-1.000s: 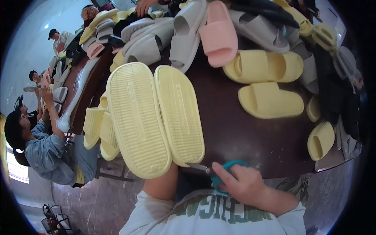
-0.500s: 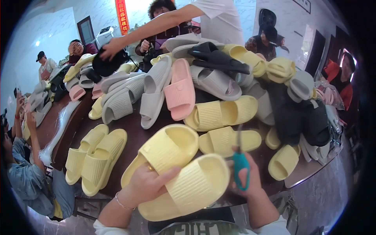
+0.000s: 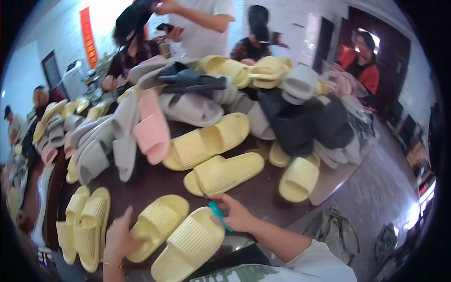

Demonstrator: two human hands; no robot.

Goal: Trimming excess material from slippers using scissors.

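Note:
Two yellow ribbed slippers are at the table's near edge, side by side and slightly apart. My left hand (image 3: 123,240) is beside the left slipper (image 3: 162,223), its fingers spread and thumb reaching the slipper's near end. The right slipper (image 3: 192,239) has its far end under my right hand (image 3: 237,215). That hand is closed around teal-handled scissors (image 3: 219,215), whose blade tips point up and left. Just beyond the scissors lies another yellow slipper (image 3: 225,174). A standing pair of yellow slippers (image 3: 91,230) is left of my left hand.
A heap of grey, black, pink (image 3: 152,127) and yellow slippers covers the dark table (image 3: 150,181). Black slippers (image 3: 293,124) overhang at the right. Across the table a person in a white shirt (image 3: 204,28) stands; others sit around. A grey-green bag (image 3: 336,235) is at the lower right.
The view has swung right. My left hand no longer grips the two yellow slippers, which now sit apart at the table's edge. The scissors have moved over the right slipper's far end.

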